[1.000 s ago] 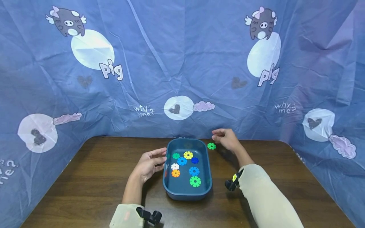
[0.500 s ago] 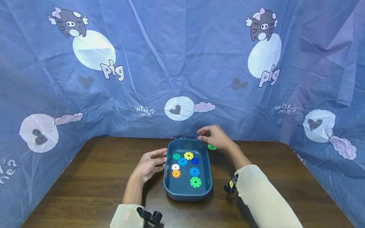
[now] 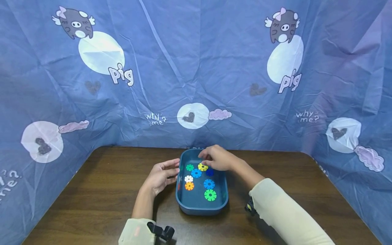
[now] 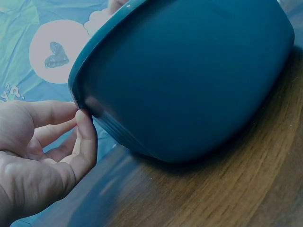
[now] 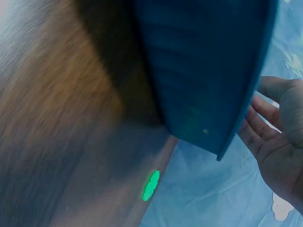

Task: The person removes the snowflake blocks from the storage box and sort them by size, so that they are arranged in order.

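Note:
A deep blue plastic bin (image 3: 202,206) stands on the wooden table. Several slotted snowflake discs lie in it, among them a yellow disc (image 3: 202,167), a white disc (image 3: 188,179), an orange disc (image 3: 189,186) and a light green disc (image 3: 210,195). My left hand (image 3: 158,177) touches the bin's left side by the rim with its fingertips. Over the bin's far right part reaches my right hand (image 3: 218,158), fingers loosely bent, thumb close to the yellow disc; I see nothing held. The right hand partly covers a dark blue disc (image 3: 210,172).
A green snowflake disc (image 5: 151,185) lies outside the bin near the table's far edge, seen in the right wrist view. A blue printed cloth (image 3: 196,75) hangs behind the wooden table (image 3: 101,197).
My right hand has moved left and toward me, from beside the green disc on the table to over the bin. My left hand and the bin stay where they were.

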Motion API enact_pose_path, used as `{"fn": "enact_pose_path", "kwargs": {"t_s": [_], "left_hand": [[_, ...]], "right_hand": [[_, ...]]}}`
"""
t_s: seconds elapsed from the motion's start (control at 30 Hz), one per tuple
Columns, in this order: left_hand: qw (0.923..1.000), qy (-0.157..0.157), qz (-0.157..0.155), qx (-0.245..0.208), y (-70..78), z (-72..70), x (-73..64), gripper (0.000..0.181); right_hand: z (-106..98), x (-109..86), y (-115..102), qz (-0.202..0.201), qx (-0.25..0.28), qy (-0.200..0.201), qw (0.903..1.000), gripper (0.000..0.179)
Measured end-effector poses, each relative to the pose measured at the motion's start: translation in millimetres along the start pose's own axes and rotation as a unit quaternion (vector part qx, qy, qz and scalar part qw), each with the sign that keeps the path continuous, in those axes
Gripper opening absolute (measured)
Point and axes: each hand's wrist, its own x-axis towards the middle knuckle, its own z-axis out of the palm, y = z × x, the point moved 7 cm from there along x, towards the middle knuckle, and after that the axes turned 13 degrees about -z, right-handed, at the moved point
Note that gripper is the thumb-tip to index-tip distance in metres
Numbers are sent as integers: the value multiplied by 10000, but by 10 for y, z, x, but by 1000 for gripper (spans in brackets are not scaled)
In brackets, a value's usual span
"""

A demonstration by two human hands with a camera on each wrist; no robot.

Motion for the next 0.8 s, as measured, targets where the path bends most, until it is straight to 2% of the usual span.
{"fn": "enact_pose_path", "kwargs": {"t_s": [0.2, 0.37, 0.57, 0.8], "left_hand": [[10000, -33, 2, 46, 11, 7, -11, 46], [9999, -114, 49, 61, 27, 18, -16, 47], [9999, -131, 57, 42, 25, 28, -19, 47], [9999, -129, 48, 54, 28, 24, -27, 47]], "right_hand": [[173, 10, -3, 213, 99, -599, 9979, 31], [298, 21, 48, 249, -134, -888, 9956, 34], [424, 23, 120, 348, -237, -1021, 9939, 31], [473, 88, 154, 466, -335, -1149, 9917, 30]]}}
